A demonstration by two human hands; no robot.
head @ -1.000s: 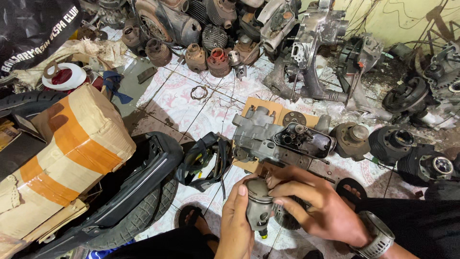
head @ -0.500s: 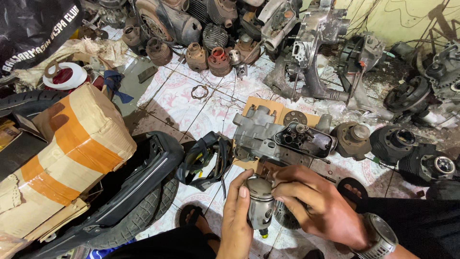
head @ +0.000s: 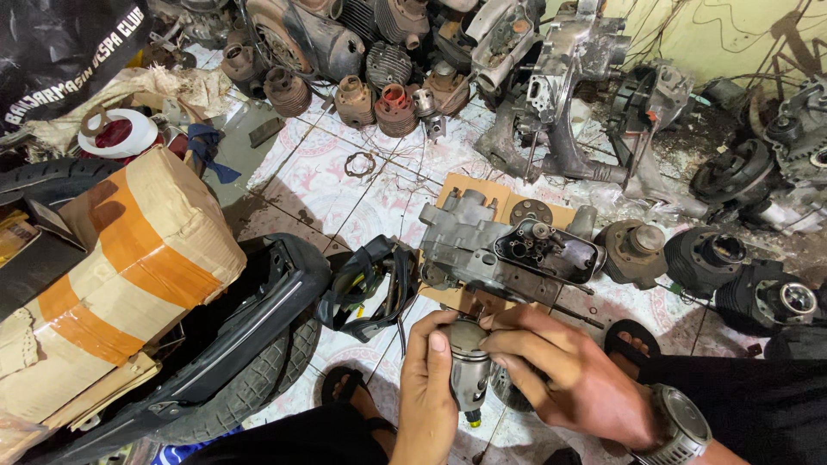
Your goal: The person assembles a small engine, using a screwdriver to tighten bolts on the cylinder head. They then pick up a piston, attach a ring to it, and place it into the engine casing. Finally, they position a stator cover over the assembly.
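Right hand (head: 573, 379) lower on piston (head: 468, 366)

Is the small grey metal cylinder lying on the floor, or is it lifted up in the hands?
Lifted. The left hand and right hand grip the grey metal cylinder between them above the tiled floor.

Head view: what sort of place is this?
Likely a small scooter or motorcycle engine repair workshop, worked on the floor. Finned engine cylinders line the tiled floor, an open engine casing lies on cardboard, and a tyre sits nearby.
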